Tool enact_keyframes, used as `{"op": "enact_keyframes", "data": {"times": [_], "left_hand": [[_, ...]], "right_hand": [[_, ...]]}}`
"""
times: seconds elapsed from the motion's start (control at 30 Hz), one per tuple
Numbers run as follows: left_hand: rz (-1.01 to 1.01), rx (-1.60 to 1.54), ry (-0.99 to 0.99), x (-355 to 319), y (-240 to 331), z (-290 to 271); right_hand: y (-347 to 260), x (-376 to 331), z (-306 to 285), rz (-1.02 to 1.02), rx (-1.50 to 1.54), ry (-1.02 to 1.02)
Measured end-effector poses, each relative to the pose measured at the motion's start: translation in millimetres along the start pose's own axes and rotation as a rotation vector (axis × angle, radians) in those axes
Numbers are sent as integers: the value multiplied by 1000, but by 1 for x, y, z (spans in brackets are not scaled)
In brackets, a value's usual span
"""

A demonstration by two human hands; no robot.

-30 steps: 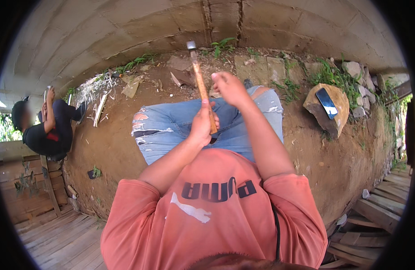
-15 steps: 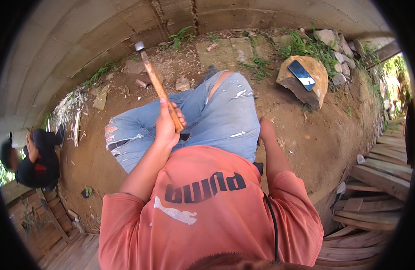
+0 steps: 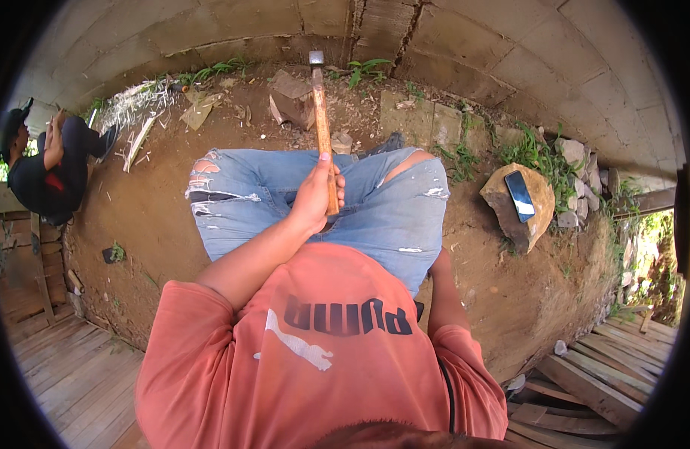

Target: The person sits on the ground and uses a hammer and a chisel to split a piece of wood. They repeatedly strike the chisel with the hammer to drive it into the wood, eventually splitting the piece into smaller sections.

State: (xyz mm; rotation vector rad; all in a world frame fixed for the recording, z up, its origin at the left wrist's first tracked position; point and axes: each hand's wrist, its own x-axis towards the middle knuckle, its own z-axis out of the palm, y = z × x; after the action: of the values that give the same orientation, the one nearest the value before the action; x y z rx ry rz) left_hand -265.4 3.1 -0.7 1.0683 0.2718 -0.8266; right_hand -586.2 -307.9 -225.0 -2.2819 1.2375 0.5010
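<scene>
My left hand point(image 3: 315, 196) is closed round the lower end of the wooden handle of a hammer point(image 3: 322, 123). The hammer points away from me above my crossed legs, its metal head at the far end, before the wall. My right arm reaches down beside my right thigh. Only part of my right hand point(image 3: 439, 263) shows there, and its fingers are hidden behind the leg of my torn jeans point(image 3: 390, 224). A phone point(image 3: 519, 196) lies on a large tan rock point(image 3: 539, 193) to my right.
A block wall point(image 3: 465, 41) curves along the far side. At the far left another person point(image 3: 53, 168) in dark clothes sits. Stones point(image 3: 573, 153) and weeds edge the right, wooden planks point(image 3: 596, 389) lie at lower right, and wood shavings point(image 3: 147, 101) are scattered at the far left.
My view has turned, so the hammer, rock and phone sit further right in the picture. The hammer now stands more upright in the picture, still in my left hand.
</scene>
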Motion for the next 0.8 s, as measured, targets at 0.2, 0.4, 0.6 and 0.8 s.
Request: {"op": "enact_keyframes", "data": {"times": [0.2, 0.4, 0.6, 0.8], "left_hand": [[55, 29, -25, 4, -3, -8], [94, 62, -30, 6, -7, -9], [86, 52, -35, 7, -6, -10], [75, 78, -46, 4, -7, -7]], "right_hand": [[-19, 11, -64, 238, 536, 42], [-158, -56, -188, -108, 1021, 241], [-291, -103, -257, -468, 833, 206], [-360, -113, -273, -665, 553, 200]]}}
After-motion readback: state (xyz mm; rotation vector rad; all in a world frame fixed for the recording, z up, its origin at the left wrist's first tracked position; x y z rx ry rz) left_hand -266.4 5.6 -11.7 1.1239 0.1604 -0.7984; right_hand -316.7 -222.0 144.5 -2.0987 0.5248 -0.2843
